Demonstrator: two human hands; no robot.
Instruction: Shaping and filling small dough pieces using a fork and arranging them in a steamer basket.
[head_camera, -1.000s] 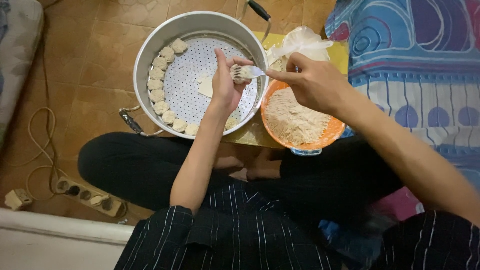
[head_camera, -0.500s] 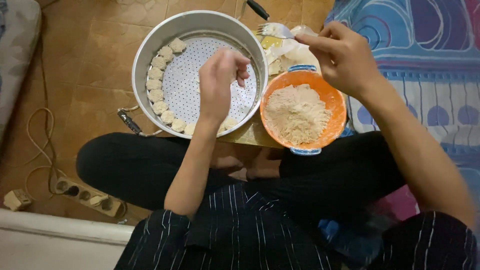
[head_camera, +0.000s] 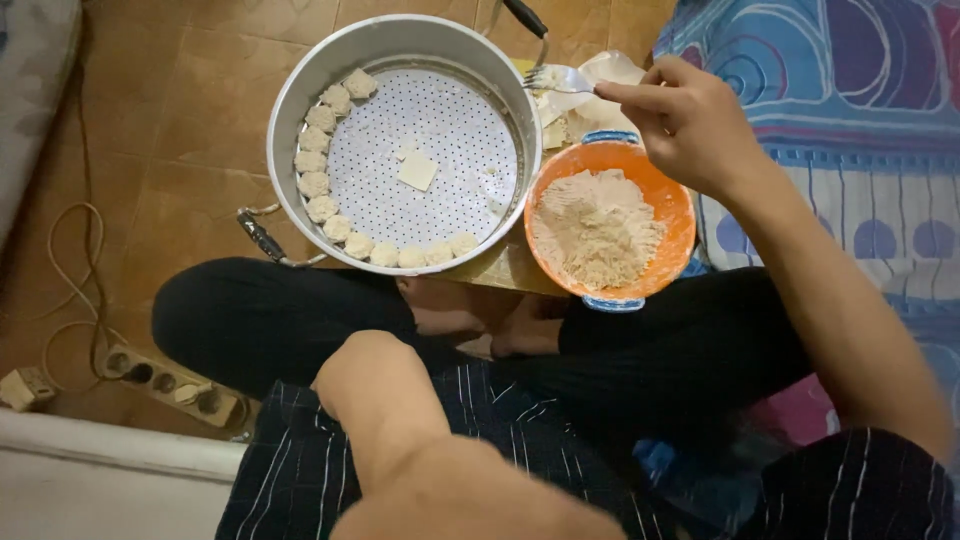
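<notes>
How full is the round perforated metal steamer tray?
Mostly empty: the round perforated metal steamer tray has dumplings only along its left and lower rim.

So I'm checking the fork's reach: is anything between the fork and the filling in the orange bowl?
Nothing visible. The right hand holds the fork above and behind the orange bowl, and the filling lies uncovered.

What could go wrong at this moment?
The right hand holds the fork above the stack of wrappers; filling could drip there. The orange bowl rests half off the wooden board and may tip. The loose wrapper lying on the steamer tray could stick.
</notes>
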